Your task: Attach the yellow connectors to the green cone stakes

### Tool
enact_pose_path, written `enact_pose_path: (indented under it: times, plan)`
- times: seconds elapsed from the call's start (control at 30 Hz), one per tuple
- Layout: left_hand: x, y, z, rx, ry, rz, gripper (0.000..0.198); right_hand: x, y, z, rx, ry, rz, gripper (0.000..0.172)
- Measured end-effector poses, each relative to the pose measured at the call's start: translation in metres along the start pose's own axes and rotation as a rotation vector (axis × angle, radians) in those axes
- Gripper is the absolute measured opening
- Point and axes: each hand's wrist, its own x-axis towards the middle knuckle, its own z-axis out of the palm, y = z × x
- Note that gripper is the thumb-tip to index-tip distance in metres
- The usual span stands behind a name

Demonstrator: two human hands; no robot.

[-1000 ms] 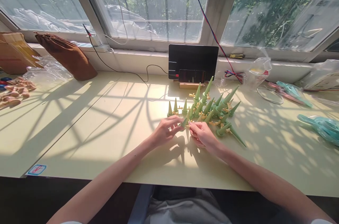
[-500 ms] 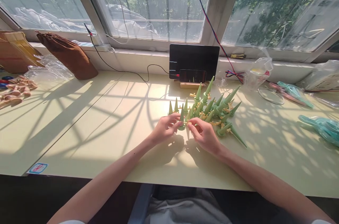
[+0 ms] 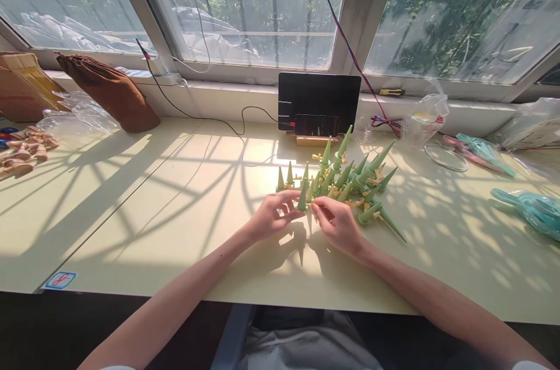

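Observation:
Many green cones joined by small yellow pieces form a spiky cluster (image 3: 345,180) on the pale table. At its near left side, my left hand (image 3: 275,217) has its fingers round the base of an upright green cone (image 3: 302,196). My right hand (image 3: 339,223) is closed in a pinch just right of that cone, at the cluster's near edge. What its fingertips hold is too small to make out. Both hands' shadows fall on the table in front.
Behind the cluster stand a black tablet (image 3: 319,97) and a phone (image 3: 317,125) on a wooden stand (image 3: 312,141). A brown pouch (image 3: 109,93) and wooden pieces (image 3: 28,151) lie left. Plastic bags and a teal wrapped item (image 3: 531,211) are at right.
My left hand's fingers have loosened a little and shifted slightly lower on the cone. The cone's shadow now shows on the table. My right hand is nearly unmoved.

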Motion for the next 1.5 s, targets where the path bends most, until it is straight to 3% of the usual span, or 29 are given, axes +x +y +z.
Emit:
enact_pose_path:
  times: [0.4, 0.6, 0.83, 1.17, 1.5]
  plan:
    - [-0.002, -0.006, 0.003, 0.231, 0.037, 0.148, 0.027, 0.004, -0.013, -0.004, 0.658, -0.200, 0.553, 0.041]
    - [-0.002, -0.004, 0.002, 0.240, 0.036, 0.192, 0.028, 0.007, -0.009, -0.006, 0.855, -0.271, 0.654, 0.036]
    - [0.002, 0.001, 0.000, 0.119, 0.005, 0.191, 0.031, 0.010, -0.005, -0.004, 0.920, -0.296, 0.742, 0.033]
    - [0.001, -0.002, 0.001, -0.026, 0.007, 0.028, 0.028, 0.007, -0.003, -0.002, 0.926, -0.330, 0.674, 0.037]
    - [0.004, 0.008, 0.000, -0.086, -0.054, -0.154, 0.030, 0.002, -0.007, 0.001, 0.580, -0.241, 0.490, 0.043]
